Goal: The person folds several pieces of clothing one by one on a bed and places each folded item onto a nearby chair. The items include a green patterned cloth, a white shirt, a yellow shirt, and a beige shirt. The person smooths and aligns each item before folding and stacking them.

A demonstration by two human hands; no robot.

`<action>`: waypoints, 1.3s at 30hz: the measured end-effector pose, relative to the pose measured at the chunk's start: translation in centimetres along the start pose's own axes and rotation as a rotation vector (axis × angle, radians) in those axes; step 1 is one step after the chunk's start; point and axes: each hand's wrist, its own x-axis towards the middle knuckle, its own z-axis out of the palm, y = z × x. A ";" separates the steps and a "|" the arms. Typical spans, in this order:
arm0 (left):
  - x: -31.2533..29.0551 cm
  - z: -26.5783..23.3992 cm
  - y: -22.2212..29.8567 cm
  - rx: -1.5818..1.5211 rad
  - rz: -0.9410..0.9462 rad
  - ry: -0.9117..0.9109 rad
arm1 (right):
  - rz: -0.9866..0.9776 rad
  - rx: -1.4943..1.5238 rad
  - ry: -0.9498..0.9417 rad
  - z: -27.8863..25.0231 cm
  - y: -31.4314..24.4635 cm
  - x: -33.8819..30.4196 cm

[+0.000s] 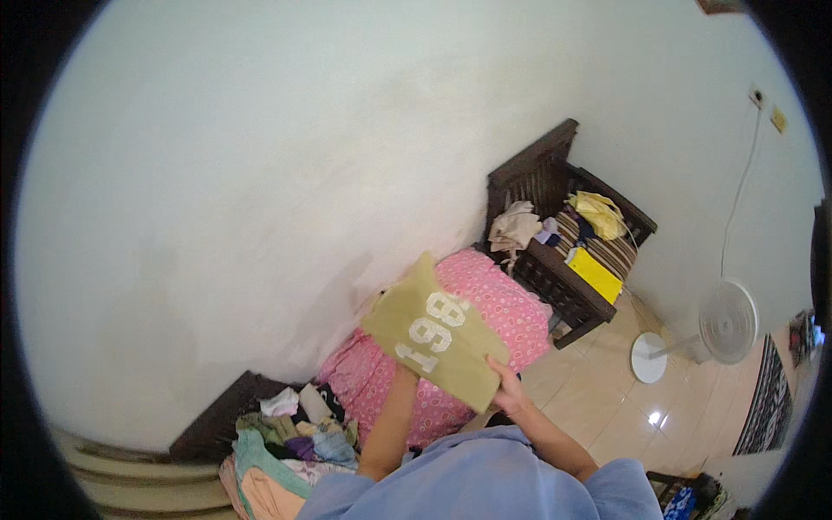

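I hold up a folded olive-tan garment (407, 316), perhaps a T-shirt, with large white printed figures across it. Its near right edge is pinched by my right hand (510, 390), the thumb lying on top. My left forearm reaches under the garment, which covers my left hand and its fingers. Beneath it, pink patterned bedding or a cushion (498, 299) lies along the wall. To the left of my left arm is a heap of mixed clothes (308, 433) in green, purple, blue and peach.
Beyond the pink cloth stands a dark wooden seat (568, 295) bearing several garments, a yellow one (598, 215) among them, and a bright yellow flat item (596, 276). A white pedestal fan (728, 321) stands on the tiled floor (598, 381) at right. Its surroundings include a black-and-white patterned cloth (767, 403).
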 end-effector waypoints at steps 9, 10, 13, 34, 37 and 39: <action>5.2 2.5 -5.1 0.398 -0.392 -0.176 | -0.237 -0.349 0.109 -8.7 -19.1 -3.8; 5.8 3.5 -6.0 0.501 -0.466 -0.235 | -0.193 -0.338 0.131 -10.8 -21.1 -3.5; 9.5 9.0 -10.8 0.757 -0.650 -0.440 | -0.148 -0.294 0.298 -17.1 -26.9 -3.7; 43.0 35.2 -40.6 1.384 -0.527 -0.245 | -0.063 -0.458 0.955 -54.5 -43.5 10.6; 43.4 32.1 -41.2 1.732 -0.141 -0.097 | 0.144 -0.668 1.009 -59.4 -39.4 11.9; 42.1 32.6 -41.1 1.944 0.068 -0.326 | 0.134 -0.703 0.915 -60.4 -37.2 11.7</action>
